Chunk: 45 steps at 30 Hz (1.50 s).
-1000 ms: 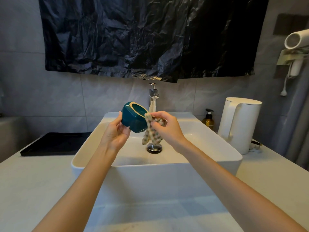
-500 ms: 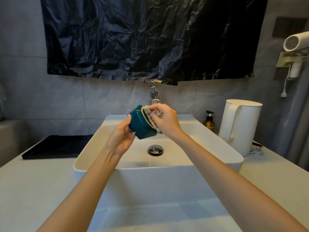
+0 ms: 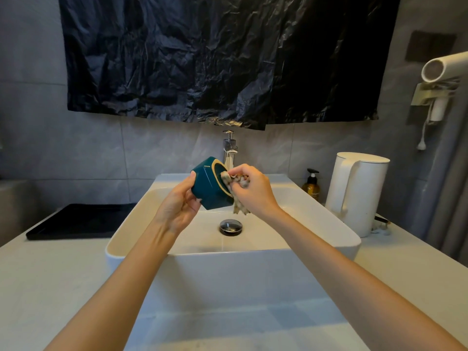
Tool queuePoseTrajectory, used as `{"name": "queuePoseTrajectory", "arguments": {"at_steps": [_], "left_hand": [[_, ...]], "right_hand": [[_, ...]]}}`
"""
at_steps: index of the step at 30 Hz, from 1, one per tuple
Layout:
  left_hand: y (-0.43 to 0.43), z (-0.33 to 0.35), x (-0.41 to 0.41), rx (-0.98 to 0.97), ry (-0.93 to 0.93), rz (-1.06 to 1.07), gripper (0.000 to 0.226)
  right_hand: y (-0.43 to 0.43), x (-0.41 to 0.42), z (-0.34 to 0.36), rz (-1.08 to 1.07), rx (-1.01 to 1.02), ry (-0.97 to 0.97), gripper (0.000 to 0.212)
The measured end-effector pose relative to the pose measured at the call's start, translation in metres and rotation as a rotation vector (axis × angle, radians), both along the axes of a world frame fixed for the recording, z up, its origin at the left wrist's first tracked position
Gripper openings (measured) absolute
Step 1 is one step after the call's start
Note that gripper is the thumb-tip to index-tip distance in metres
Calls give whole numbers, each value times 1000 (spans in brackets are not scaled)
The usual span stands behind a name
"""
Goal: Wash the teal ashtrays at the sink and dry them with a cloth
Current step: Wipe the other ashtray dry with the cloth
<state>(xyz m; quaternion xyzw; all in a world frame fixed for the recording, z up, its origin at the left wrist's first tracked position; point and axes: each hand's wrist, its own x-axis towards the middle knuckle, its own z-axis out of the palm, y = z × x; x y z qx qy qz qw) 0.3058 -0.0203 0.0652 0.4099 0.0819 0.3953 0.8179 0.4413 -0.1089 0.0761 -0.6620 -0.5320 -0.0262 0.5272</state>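
1. Half a second ago the cloth (image 3: 238, 209) lay flat over the mouth of the teal ashtray (image 3: 208, 191). Now one end is pushed into the opening and a loose tail hangs below the right hand (image 3: 253, 192).
2. The left hand (image 3: 177, 206) has its grip clamped on the ashtray, thumb on the near face. It holds the ashtray in the air above the sink (image 3: 141, 252), tipped with its mouth to the right, as before.
3. The right hand's grip is pinched together on the cloth at the ashtray's mouth.
4. The ashtray is a glossy, faceted block with a round opening ringed in gold. The cloth is soft and crumpled, in a beige and brown pattern.
5. The sink is a smooth white rectangular basin with rounded corners, standing on the pale bench (image 3: 50, 274). It has a round chrome drain (image 3: 231, 226) and a chrome faucet (image 3: 230, 148) at the far side.
6. A white cylindrical kettle (image 3: 359, 193) and an amber pump bottle (image 3: 312, 184) stand to the right. A flat black tray (image 3: 81, 220) lies to the left, and a crinkled black plastic sheet (image 3: 215, 59) hangs on the wall.
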Motion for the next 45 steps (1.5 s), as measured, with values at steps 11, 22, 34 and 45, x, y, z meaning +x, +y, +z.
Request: {"name": "queuePoseTrajectory", "arguments": {"at_steps": [11,22,34,45], "left_hand": [[-24,25,4,526,272,88,27],[-88,17,12,782,379,116,19],[-140,1,0,933,437,126,19],[-163,-35,-64,1488,566,341,16]], "right_hand": [[-97,14,35,3,-22,268,19],[-225,54,-49,-764,-649,-239,16],[-242,25,-53,-609,-583,-256,35],[-187,-62,-11,114,-440,456,46]]}}
